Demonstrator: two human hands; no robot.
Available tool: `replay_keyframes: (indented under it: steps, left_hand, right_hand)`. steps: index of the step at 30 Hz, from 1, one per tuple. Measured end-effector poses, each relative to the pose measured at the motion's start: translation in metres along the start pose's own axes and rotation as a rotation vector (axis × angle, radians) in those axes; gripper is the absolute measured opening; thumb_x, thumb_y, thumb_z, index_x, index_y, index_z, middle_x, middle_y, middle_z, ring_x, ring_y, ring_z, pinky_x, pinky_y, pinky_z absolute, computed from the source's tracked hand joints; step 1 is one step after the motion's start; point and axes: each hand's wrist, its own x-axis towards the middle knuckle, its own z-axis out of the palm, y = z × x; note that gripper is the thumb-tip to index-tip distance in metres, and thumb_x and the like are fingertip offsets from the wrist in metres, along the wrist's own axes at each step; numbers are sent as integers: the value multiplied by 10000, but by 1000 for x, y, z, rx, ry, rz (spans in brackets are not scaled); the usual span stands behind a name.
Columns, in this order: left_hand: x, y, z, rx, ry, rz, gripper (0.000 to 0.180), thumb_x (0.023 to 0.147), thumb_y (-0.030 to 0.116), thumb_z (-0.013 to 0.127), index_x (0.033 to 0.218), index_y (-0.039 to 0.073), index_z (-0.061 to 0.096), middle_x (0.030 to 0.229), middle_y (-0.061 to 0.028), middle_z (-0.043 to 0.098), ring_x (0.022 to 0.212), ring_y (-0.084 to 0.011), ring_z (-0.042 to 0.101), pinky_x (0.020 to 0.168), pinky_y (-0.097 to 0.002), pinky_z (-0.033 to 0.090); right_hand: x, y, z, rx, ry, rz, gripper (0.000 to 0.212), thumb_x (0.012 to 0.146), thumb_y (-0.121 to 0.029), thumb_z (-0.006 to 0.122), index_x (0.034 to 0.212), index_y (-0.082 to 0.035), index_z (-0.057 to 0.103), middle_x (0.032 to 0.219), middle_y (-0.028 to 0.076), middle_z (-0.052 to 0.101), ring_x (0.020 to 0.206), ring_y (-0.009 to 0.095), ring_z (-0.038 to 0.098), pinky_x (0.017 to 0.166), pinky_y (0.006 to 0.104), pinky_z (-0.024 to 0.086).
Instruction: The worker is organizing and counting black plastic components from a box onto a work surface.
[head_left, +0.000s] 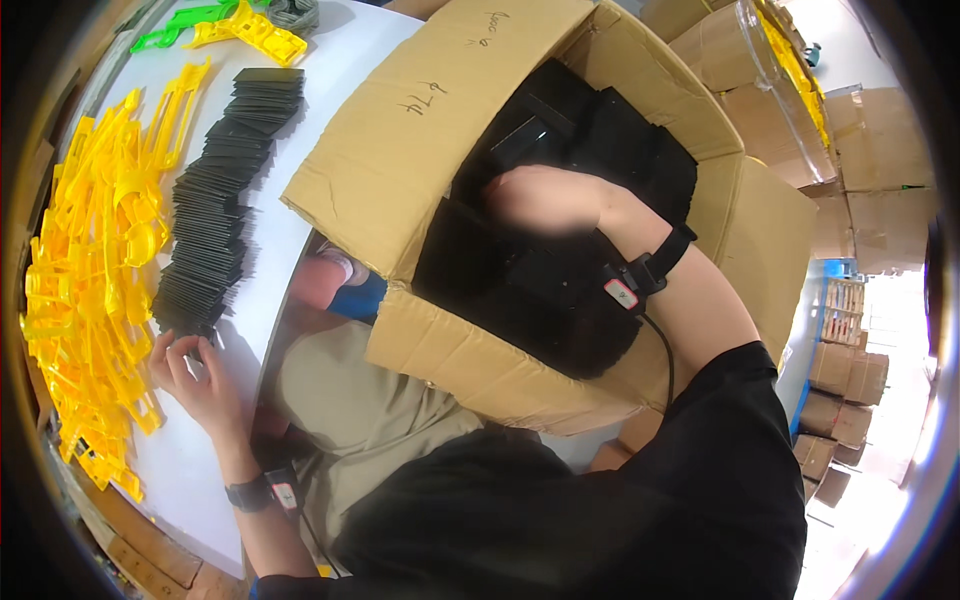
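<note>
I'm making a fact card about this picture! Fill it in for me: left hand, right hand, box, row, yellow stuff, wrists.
left hand: fingertips at the near end of the row; grip unclear
right hand: reaching inside the box, over black pieces; partly blurred, so grip unclear
box: brown cardboard, open, beside the table
row: many thin black pieces, lined up on the white table
yellow parts: a big jumbled pile, left of the row
wrists: a dark band on each
</note>
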Motion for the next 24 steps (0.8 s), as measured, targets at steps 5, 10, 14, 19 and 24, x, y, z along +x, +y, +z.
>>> replay_keyframes:
  steps: [5, 10, 14, 19, 24]
  left_hand:
    - [1, 3, 1, 33, 0, 40, 77, 864, 63, 605, 918, 23, 567, 1167, -156, 493, 1124, -328, 447, 986, -453, 348]
    - [1, 6, 0, 52, 17, 66, 77, 858, 55, 609, 917, 25, 570, 1145, -152, 503, 1113, -322, 452, 982, -450, 351]
    - [0, 1, 1, 57, 35, 67, 75, 857, 48, 612, 916, 26, 572, 1146, -143, 505, 1111, -319, 455, 985, -448, 350]
    - [1, 3, 0, 58, 31, 69, 71, 860, 41, 610, 918, 26, 572, 1156, -140, 502, 1113, -319, 456, 988, -448, 351]
    - [-1, 2, -2, 65, 20, 46, 72, 862, 38, 610, 920, 22, 572, 1160, -141, 500, 1116, -320, 455, 987, -449, 353]
  right_hand:
    - [13, 4, 22, -112, 162, -6, 405, 809, -54, 456, 1172, 62, 593, 1105, 223, 651, 1070, 361, 608, 917, 391, 488]
    - [19, -7, 1, -33, -4, 202, 446, 870, -109, 468, 1283, 54, 515, 1193, 244, 609, 1148, 351, 570, 972, 376, 451]
    - [9, -27, 12, -142, 67, 126, 467, 857, -262, 597, 1212, 35, 543, 1074, 233, 653, 1039, 367, 620, 891, 400, 501]
    - [23, -26, 48, -406, 118, 116, 438, 770, -303, 744, 1076, -16, 622, 989, 155, 673, 946, 309, 662, 776, 403, 545]
    - [19, -30, 65, -565, 119, 67, 454, 741, -265, 749, 1083, 1, 615, 976, 161, 630, 881, 292, 660, 701, 383, 544]
